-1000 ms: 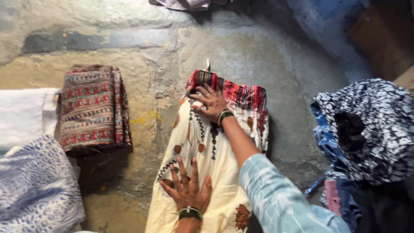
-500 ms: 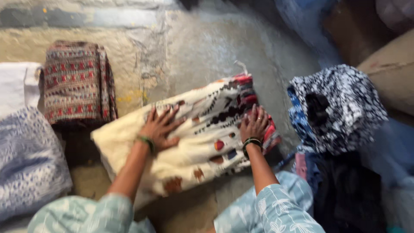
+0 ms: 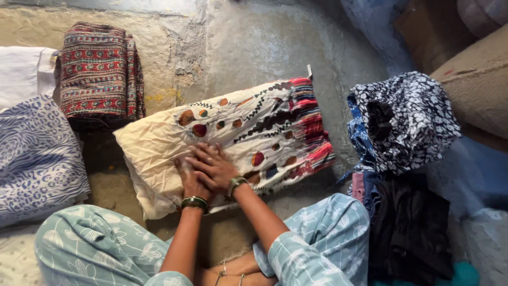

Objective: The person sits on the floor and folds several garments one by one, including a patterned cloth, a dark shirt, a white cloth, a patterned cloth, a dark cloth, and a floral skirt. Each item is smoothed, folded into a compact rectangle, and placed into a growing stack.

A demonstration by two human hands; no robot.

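A cream garment with leaf prints and a red striped end lies folded lengthwise across the stone floor in front of me. Both hands press flat on its near middle. My right hand lies partly over my left hand, fingers spread, palms down on the cloth. Both wrists wear green bangles. Neither hand grips anything.
A folded red patterned cloth lies at the upper left, with a blue-and-white print cloth and a white cloth beside it. A heap of dark floral and black clothes sits at the right. My knees in pale blue trousers are near.
The cream garment has been turned from lengthwise away from me to lying across. My hands, apart before, have come together on its near middle.
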